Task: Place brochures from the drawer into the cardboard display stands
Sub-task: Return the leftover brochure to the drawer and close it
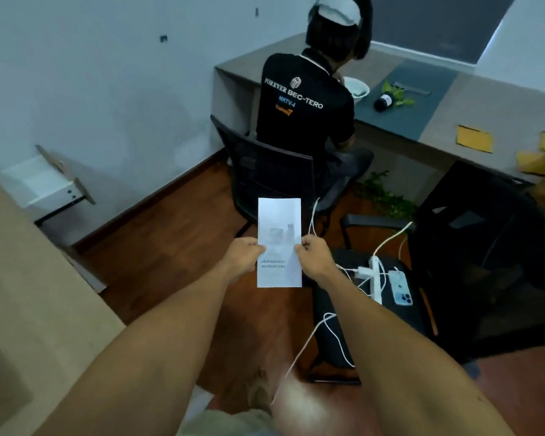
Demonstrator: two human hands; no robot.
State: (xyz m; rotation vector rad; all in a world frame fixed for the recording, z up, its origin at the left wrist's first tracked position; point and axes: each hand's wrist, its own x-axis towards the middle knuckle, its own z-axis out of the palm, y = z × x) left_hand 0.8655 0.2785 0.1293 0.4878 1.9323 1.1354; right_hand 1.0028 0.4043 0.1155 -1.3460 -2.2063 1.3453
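A tall, narrow white brochure (pixel 279 228) with grey print is held upright in front of me, above the wooden floor. My left hand (pixel 245 257) pinches its left edge and my right hand (pixel 314 256) pinches its right edge, both about two thirds of the way down. An open white drawer (pixel 44 180) sticks out at the far left by the wall. Yellow cardboard pieces (pixel 474 139) lie on the desk at the right; whether they are the display stands I cannot tell.
A person in a black shirt (pixel 302 105) sits on a black chair (pixel 265 174) at the grey desk (pixel 447 99) straight ahead. A second black chair (pixel 356 297) at my right carries a power strip (pixel 375 278), white cables and a phone (pixel 400 287). A beige counter (pixel 26 278) runs along my left.
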